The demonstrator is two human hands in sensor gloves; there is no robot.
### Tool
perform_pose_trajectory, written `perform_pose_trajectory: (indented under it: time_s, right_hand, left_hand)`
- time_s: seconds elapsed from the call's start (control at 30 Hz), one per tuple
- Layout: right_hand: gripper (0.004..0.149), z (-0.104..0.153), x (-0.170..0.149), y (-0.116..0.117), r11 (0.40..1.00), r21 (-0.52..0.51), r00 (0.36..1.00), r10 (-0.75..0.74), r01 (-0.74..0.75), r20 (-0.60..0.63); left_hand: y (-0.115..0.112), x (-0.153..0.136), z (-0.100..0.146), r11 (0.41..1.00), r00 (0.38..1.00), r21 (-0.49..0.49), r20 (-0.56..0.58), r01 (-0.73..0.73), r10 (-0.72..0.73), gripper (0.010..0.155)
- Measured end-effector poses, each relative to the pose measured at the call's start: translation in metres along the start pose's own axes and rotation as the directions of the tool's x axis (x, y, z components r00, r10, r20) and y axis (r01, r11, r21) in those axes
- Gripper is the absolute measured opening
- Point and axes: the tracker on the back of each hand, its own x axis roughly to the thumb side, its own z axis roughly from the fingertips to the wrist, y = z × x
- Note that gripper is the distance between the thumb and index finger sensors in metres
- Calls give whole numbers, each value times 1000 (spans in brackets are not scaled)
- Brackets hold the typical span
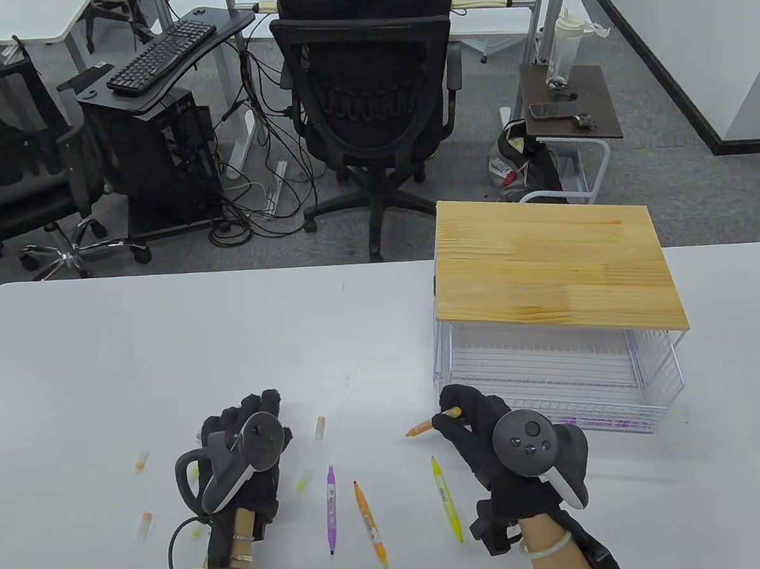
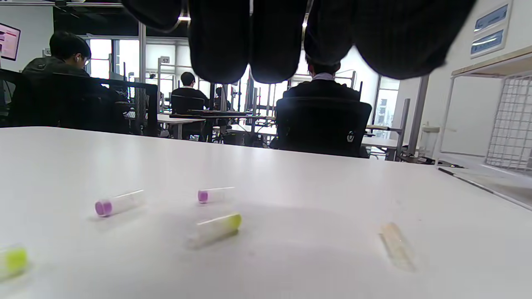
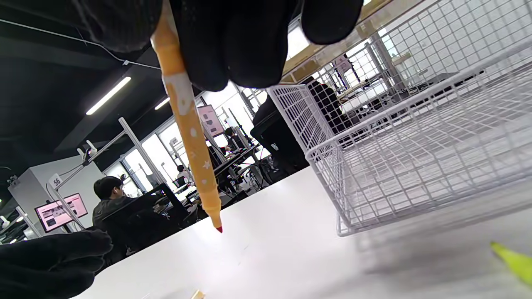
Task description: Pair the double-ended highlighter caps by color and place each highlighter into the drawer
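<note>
Holding an uncapped orange highlighter (image 1: 433, 423), the right hand (image 1: 490, 438) pinches it; left hand (image 1: 249, 456) lies relaxed, empty. Three highlighters wait uncapped; drawer (image 1: 552, 409) contents unclear.

Behind the white table (image 1: 167, 346) we see a black office chair (image 1: 371, 107), a keyboard (image 1: 161, 57) on a black desk, a side table (image 1: 568, 103) carrying a phone (image 1: 552, 110) and a clear bottle (image 1: 565, 52). Cables (image 1: 272, 175) on the floor.
</note>
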Motion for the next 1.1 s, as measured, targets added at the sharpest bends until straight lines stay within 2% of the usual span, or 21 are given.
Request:
perform_pose_trajectory:
  time_s: [0.1, 0.23, 0.4, 0.67, 0.83, 0.9, 1.1]
  right_hand:
    - [47, 0, -1, -3, 999, 16, 1000, -28, 28, 2]
    - [48, -1, -3, -5, 999, 18, 999, -33, 33, -2]
    - [48, 1, -4, -11, 999, 7, 999, -43, 43, 2]
    - [48, 1, -6, -17, 997, 12, 997, -70, 70, 10]
    - [47, 0, -6, -16, 998, 14, 998, -67, 67, 5]
    - [47, 0, -4, -14, 998, 17, 998, -63, 63, 5]
    - [48, 1, 1, -11, 999, 21, 999, -48, 48, 15]
  left_hand:
    - [0, 17, -17, 996, 999, -79, -6, 37, -38, 64]
    - [-12, 50, -44, 981, 1000, -194, -29, -4, -1, 62]
    - [-39, 77, -72, 937, 984, -336, -114, 94, -140, 67]
    - [-67, 92, -86, 867, 942, -447, -133, 221, -308, 72]
    - [-72, 96, -86, 859, 940, -460, -128, 225, -315, 76]
    - [-73, 99, -85, 860, 931, -437, -120, 262, -344, 75]
    - [-75, 104, -81, 864, 915, -376, -90, 335, -394, 64]
